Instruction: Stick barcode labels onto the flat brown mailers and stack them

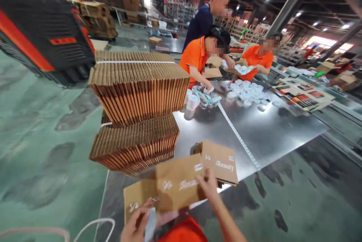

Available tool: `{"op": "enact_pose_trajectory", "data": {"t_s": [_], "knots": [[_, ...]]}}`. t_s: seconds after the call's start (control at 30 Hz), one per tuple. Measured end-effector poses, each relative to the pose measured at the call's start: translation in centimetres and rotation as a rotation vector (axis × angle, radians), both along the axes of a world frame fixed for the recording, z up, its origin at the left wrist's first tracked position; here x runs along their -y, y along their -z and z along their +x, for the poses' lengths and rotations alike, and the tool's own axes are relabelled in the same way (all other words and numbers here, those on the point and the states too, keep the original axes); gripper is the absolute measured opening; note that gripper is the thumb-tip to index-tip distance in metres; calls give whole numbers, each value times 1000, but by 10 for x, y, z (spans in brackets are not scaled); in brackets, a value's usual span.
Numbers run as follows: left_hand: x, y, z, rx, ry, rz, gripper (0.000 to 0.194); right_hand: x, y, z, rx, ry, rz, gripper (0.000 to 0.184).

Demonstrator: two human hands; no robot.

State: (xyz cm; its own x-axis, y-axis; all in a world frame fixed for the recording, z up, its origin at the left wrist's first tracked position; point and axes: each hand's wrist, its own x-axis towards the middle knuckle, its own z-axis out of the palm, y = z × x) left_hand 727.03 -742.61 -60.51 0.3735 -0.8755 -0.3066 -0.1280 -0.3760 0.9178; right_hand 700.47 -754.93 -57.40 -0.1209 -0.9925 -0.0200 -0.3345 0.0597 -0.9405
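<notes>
A flattened brown carton (177, 185) with white "beauty" lettering and a small pale label lies in front of me at the table's near edge. My right hand (209, 186) grips its right edge, beside the label. My left hand (138, 220) is closed at the lower left, with a pale blue-white strip (150, 225) hanging from its fingers. Partly under the middle carton, another flattened carton (140, 193) lies close to my left fingertips. To the right, a small pile of flattened cartons (219, 161) shows the same print and a label on top.
Two strapped bundles of cartons, an upper bundle (138, 83) and a lower bundle (135, 144), are stacked at the left. White round containers (249, 93) and a measuring tape (239, 136) lie on the metal table (195, 132). Several people work at the far side.
</notes>
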Motion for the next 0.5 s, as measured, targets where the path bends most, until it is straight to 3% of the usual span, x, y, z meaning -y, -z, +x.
{"op": "enact_pose_trajectory", "data": {"t_s": [0.07, 0.13, 0.2, 0.27, 0.37, 0.5], "knots": [[5, -14, -9, 15, 3, -28, 35, 17, -21, -52, -76, 225, -1, 39], [10, -21, -14, 25, -10, -35, 35, 32, -37, -93, -248, 427, 129, 43], [13, -25, -17, -7, -13, -32, 33, 44, -47, -112, -506, 580, 175, 43], [16, -30, -19, -71, 12, -27, 30, 49, -48, -103, -659, 596, 64, 45], [21, -39, -22, -150, 8, 9, 24, 38, -35, -43, -484, 314, -50, 45], [26, -48, -25, -243, -110, 54, 23, -8, -17, 61, -69, -297, 136, 31]]}}
